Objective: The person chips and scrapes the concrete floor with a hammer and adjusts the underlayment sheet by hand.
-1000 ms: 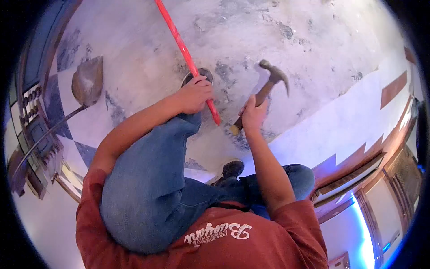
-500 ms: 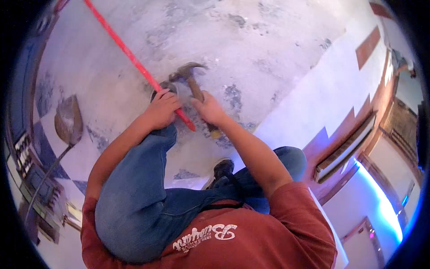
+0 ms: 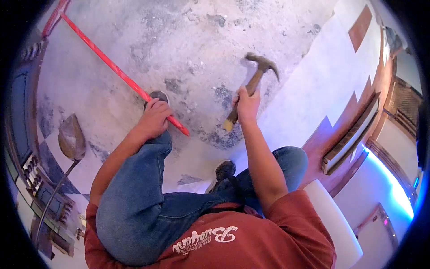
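Observation:
A long red bar (image 3: 105,58) slants from the upper left down to a pointed end. My left hand (image 3: 155,118) is wrapped round it near that end, above my raised knee and beside a dark shoe (image 3: 157,95). In my right hand (image 3: 247,106) is a claw hammer (image 3: 254,81), gripped by its wooden handle. The hammer's head points away from me and is apart from the bar. Under both tools lies the rough, dusty floor (image 3: 201,67) with dark patches.
A shovel (image 3: 72,138) lies on the floor at the left. Dark wooden furniture (image 3: 22,112) stands along the left edge. At the right are a wooden ledge (image 3: 351,134), a glowing blue light strip (image 3: 389,179) and a white rounded object (image 3: 333,224) beside my shoulder.
The hammer swung left to the red bar beside my left hand, then moved back right, away from it. My left hand has kept hold of the bar. The view has shifted.

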A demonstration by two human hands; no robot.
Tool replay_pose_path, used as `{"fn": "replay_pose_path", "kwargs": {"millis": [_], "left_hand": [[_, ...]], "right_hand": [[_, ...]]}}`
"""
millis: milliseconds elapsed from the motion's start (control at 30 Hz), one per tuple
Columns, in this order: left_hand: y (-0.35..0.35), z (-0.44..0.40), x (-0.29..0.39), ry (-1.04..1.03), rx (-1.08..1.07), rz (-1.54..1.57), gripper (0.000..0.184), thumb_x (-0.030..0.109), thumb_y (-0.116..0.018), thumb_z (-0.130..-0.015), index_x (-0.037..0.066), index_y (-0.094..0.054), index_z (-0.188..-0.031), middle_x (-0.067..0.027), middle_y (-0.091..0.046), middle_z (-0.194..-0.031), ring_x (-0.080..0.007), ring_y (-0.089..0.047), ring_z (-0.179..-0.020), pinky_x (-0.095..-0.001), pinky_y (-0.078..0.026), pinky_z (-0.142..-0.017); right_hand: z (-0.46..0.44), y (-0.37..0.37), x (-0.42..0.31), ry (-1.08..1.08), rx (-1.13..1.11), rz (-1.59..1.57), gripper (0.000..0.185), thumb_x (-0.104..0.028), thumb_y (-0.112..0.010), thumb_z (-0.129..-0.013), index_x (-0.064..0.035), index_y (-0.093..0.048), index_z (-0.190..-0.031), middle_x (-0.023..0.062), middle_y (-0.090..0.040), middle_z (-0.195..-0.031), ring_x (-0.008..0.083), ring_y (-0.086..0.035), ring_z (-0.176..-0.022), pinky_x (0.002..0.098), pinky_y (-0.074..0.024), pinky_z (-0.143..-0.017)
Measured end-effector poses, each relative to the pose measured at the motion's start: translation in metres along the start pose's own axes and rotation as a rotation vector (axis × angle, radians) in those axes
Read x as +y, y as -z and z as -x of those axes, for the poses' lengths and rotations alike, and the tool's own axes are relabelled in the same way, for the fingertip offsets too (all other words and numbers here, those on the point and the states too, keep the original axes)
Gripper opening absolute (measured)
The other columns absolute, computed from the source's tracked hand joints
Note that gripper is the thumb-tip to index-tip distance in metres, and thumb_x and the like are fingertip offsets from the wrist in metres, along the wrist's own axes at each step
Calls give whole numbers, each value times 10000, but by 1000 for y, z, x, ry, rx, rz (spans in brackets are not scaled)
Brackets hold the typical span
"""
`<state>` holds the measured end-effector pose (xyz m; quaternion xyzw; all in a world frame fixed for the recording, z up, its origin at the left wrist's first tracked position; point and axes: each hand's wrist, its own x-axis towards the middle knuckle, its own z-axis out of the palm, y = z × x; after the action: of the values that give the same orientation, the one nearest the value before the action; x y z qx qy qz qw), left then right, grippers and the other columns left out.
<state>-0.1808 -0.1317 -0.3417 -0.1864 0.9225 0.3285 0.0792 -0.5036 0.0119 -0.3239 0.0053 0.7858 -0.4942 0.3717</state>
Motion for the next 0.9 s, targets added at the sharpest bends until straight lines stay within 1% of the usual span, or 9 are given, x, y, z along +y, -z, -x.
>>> {"fn": "replay_pose_path", "kwargs": {"millis": [133, 200, 333, 400, 467, 533, 700, 800, 900], "left_hand": [[5, -3, 3, 5, -3, -19, 332, 108, -719, -787, 123, -734, -1118, -54, -669, -1136, -261, -568, -1290, -508, -298, -1238], [3, -4, 4, 2, -3, -36, 331, 117, -734, -779, 134, -740, -1110, -49, -667, -1132, -256, -573, -1283, -503, -297, -1234], [-3, -4, 6, 15, -31, -58, 341, 133, -754, -768, 155, -744, -1108, -41, -667, -1136, -248, -571, -1272, -497, -295, -1228], [-1, -7, 5, -39, 31, -75, 340, 161, -780, -758, 173, -748, -1096, -33, -666, -1112, -245, -574, -1256, -497, -307, -1209], [1, -9, 3, -49, 23, -84, 340, 177, -791, -754, 174, -746, -1090, -29, -665, -1098, -246, -577, -1243, -494, -316, -1197], [1, -12, 0, -70, 25, -94, 340, 194, -803, -750, 175, -745, -1085, -24, -664, -1084, -247, -581, -1229, -491, -325, -1185], [-8, -28, -12, -96, 33, -96, 332, 233, -830, -744, 160, -729, -1052, -21, -662, -1078, -243, -588, -1198, -480, -338, -1167], [-4, -32, -11, -74, 19, -80, 328, 246, -832, -742, 156, -729, -1040, -23, -676, -1105, -242, -591, -1203, -480, -351, -1153], [-10, -35, -15, -118, 78, -113, 345, 263, -831, -734, 155, -730, -1046, -27, -689, -1117, -244, -598, -1196, -481, -357, -1144]], "right_hand": [[-11, -15, 11, 74, 109, -69, 241, -158, -659, -1030, -25, -483, -1128, 84, -609, -758, 167, -600, -529, 339, -510, -456], [-22, -7, 15, 74, -4, 151, 237, -172, -665, -1033, -37, -485, -1109, 64, -580, -719, 158, -579, -505, 336, -499, -446], [-12, -9, -3, 21, -76, -38, 240, -202, -666, -1043, -41, -497, -1097, 66, -591, -739, 157, -570, -498, 332, -490, -439], [-6, -20, -5, 109, 109, -277, 233, -208, -671, -1040, -43, -507, -1055, 66, -589, -744, 157, -572, -502, 330, -490, -439], [-8, -23, 9, 115, 156, -256, 226, -207, -663, -1044, -48, -503, -1028, 61, -580, -737, 156, -571, -498, 326, -486, -435], [-32, -10, 33, 49, -59, 94, 221, -204, -645, -1057, -52, -486, -1033, 59, -574, -732, 154, -572, -499, 322, -484, -436], [-18, -10, 7, 37, -71, -94, 267, -246, -668, -1056, -61, -480, -1012, 58, -579, -737, 153, -576, -509, 337, -499, -448], [-26, -30, 11, 111, 107, -306, 284, -269, -670, -1061, -68, -477, -1010, 56, -584, -741, 152, -579, -516, 340, -502, -450], [-45, -15, 1, -21, -185, -79, 277, -276, -648, -1076, -72, -472, -1013, 56, -571, -723, 155, -576, -515, 343, -506, -446]]}}
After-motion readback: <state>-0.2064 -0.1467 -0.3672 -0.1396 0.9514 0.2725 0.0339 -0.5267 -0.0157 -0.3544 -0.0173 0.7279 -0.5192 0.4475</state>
